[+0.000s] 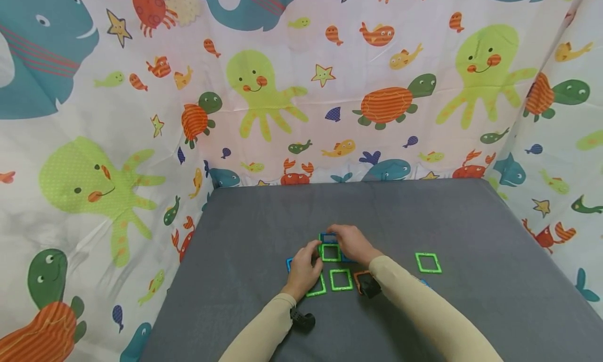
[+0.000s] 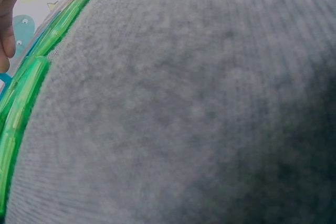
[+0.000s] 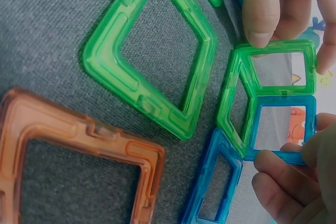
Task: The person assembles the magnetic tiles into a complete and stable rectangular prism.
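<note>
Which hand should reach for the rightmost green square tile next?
Probably the right hand: the rightmost green square tile lies on its side of the table, while the left hand is farther away. The right would first need to release the raised blue square tile it pinches.

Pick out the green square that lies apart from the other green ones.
The green square right of the right sleeve; the other green squares are grouped near the left hand and right hand, on the sleeve's other side.
</note>
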`<act>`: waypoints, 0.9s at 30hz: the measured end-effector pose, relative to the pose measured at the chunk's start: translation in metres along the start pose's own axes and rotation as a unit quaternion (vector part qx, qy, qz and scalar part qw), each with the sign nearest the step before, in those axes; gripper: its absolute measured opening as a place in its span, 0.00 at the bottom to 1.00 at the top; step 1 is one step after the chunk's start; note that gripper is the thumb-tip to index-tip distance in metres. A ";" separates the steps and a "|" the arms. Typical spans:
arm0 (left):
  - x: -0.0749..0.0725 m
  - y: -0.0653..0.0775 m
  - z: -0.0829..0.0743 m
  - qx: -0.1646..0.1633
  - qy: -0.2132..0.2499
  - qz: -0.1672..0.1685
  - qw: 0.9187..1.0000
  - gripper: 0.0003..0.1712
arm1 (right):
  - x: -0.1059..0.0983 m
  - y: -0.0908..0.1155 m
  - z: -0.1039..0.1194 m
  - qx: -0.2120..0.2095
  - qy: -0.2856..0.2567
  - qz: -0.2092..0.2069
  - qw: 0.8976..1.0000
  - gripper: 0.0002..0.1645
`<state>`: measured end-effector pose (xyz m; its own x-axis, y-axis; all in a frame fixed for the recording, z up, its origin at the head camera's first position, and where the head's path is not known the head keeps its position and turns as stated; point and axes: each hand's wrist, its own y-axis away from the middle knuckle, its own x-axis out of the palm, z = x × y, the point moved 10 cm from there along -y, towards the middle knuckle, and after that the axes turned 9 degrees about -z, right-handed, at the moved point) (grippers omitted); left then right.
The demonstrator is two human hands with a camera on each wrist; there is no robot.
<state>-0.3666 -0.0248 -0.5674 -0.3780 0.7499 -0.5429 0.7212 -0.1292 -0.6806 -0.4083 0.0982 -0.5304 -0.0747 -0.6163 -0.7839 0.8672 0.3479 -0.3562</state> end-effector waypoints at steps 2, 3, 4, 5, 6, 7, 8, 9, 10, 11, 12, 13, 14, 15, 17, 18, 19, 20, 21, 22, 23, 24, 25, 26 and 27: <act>0.000 0.000 0.001 -0.005 -0.001 0.004 1.000 0.24 | 0.001 0.000 -0.001 0.002 0.002 0.000 1.000 0.20; 0.001 0.001 0.002 -0.007 -0.002 0.006 1.000 0.24 | 0.001 0.000 -0.002 0.003 0.002 0.001 1.000 0.20; 0.001 0.001 0.002 -0.007 -0.002 0.006 1.000 0.24 | 0.001 0.000 -0.002 0.003 0.001 0.001 1.000 0.21; 0.001 0.001 0.002 -0.006 -0.001 0.006 1.000 0.24 | 0.001 0.000 -0.002 0.004 -0.001 0.001 1.000 0.21; 0.001 0.001 0.002 -0.003 -0.001 0.004 1.000 0.24 | 0.002 0.000 -0.002 0.006 -0.003 0.001 1.000 0.21; 0.001 0.001 0.001 0.000 -0.001 0.002 1.000 0.25 | 0.002 0.000 -0.003 0.006 -0.004 0.001 1.000 0.21; 0.000 0.001 0.000 0.005 0.000 -0.001 1.000 0.24 | 0.003 0.000 -0.003 0.007 -0.005 0.001 1.000 0.21; 0.000 0.001 0.000 0.008 0.000 -0.004 1.000 0.24 | 0.003 0.001 -0.004 0.008 -0.007 0.001 1.000 0.21; -0.001 0.001 -0.001 0.012 0.001 -0.007 1.000 0.24 | 0.003 0.001 -0.004 0.007 -0.007 0.001 1.000 0.21; -0.002 0.001 -0.002 0.015 0.001 -0.011 1.000 0.24 | 0.003 0.001 -0.004 0.008 -0.007 0.002 1.000 0.21; -0.002 0.000 -0.003 0.019 0.003 -0.014 1.000 0.24 | 0.003 0.001 -0.004 0.007 -0.005 0.001 1.000 0.21; -0.003 0.000 -0.003 0.021 0.005 -0.016 1.000 0.24 | 0.003 0.001 -0.004 0.004 -0.003 -0.001 1.000 0.21; -0.004 0.000 -0.004 0.023 0.006 -0.018 1.000 0.24 | 0.002 0.002 -0.003 0.002 -0.003 -0.003 1.000 0.21; -0.004 0.000 -0.004 0.025 0.006 -0.019 0.999 0.25 | 0.002 0.002 -0.003 0.000 -0.001 -0.004 1.000 0.21; -0.004 0.000 -0.005 0.027 0.009 -0.020 0.999 0.25 | 0.001 0.002 -0.002 -0.006 0.003 -0.009 1.000 0.20; -0.004 0.000 -0.005 0.028 0.010 -0.020 0.999 0.25 | 0.000 0.003 -0.002 -0.008 0.005 -0.012 1.000 0.20; -0.004 0.000 -0.005 0.028 0.010 -0.019 0.999 0.25 | 0.000 0.003 -0.003 -0.009 0.007 -0.013 1.000 0.20; -0.004 0.000 -0.005 0.028 0.010 -0.019 0.999 0.25 | 0.000 0.003 -0.003 -0.010 0.009 -0.014 1.000 0.21; -0.004 0.000 -0.005 0.027 0.010 -0.018 0.999 0.25 | 0.000 0.004 -0.003 -0.012 0.012 -0.016 1.000 0.21; -0.004 0.000 -0.005 0.026 0.009 -0.018 0.999 0.25 | 0.000 0.004 -0.004 -0.014 0.013 -0.017 1.000 0.21; -0.003 0.000 -0.005 0.026 0.009 -0.018 0.999 0.25 | -0.001 0.004 -0.004 -0.015 0.014 -0.017 1.000 0.21; -0.003 0.000 -0.004 0.025 0.007 -0.018 1.000 0.24 | -0.001 0.004 -0.004 -0.017 0.016 -0.018 1.000 0.21; -0.003 0.000 -0.004 0.024 0.006 -0.018 1.000 0.24 | -0.001 0.005 -0.005 -0.020 0.018 -0.019 0.999 0.22; -0.003 0.000 -0.003 0.024 0.004 -0.020 1.000 0.24 | -0.003 0.005 -0.005 -0.021 0.019 -0.021 0.999 0.22; -0.002 0.000 -0.003 0.024 0.004 -0.020 0.999 0.24 | -0.004 0.006 -0.005 -0.023 0.021 -0.022 0.999 0.22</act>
<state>-0.3638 -0.0245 -0.5647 -0.4022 0.7599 -0.5107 0.6764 -0.1294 -0.7251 -0.4056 0.1067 -0.5319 -0.1340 -0.6027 -0.7866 0.8393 0.3531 -0.4135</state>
